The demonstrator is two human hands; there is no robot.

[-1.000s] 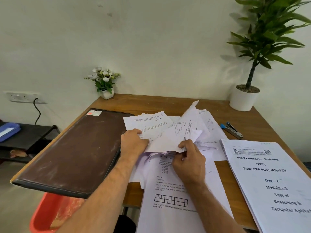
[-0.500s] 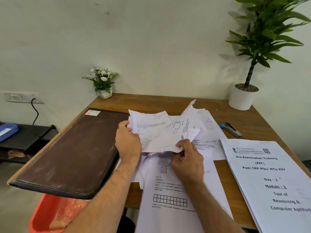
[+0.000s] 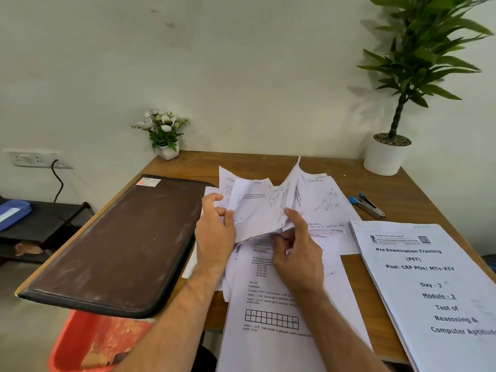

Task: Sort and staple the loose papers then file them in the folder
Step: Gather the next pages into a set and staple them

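Our left hand [image 3: 214,233] has its fingers curled round the left edge of a crumpled bunch of white printed sheets [image 3: 257,208], thumb on top, pinching the paper. Our right hand [image 3: 298,253] is curled at the lower right of that same bunch, index finger lying up along a sheet and the other fingers tucked under it, so both hands grip it just above the desk. The sheets fan up and out in the middle of the wooden table [image 3: 268,163], on top of more loose white pages [image 3: 273,312] that spill toward the near edge.

Left of all that lies the closed dark brown leather folder [image 3: 120,245], hanging a bit over the table's near left corner. To the right there's a thick white booklet with a printed title page [image 3: 429,285], and just beyond it a small blue and black stapler [image 3: 366,205], apart from the papers. A tall green plant in a white pot [image 3: 386,154] stands at the far right corner, and a little white flower pot [image 3: 166,135] at the far left.
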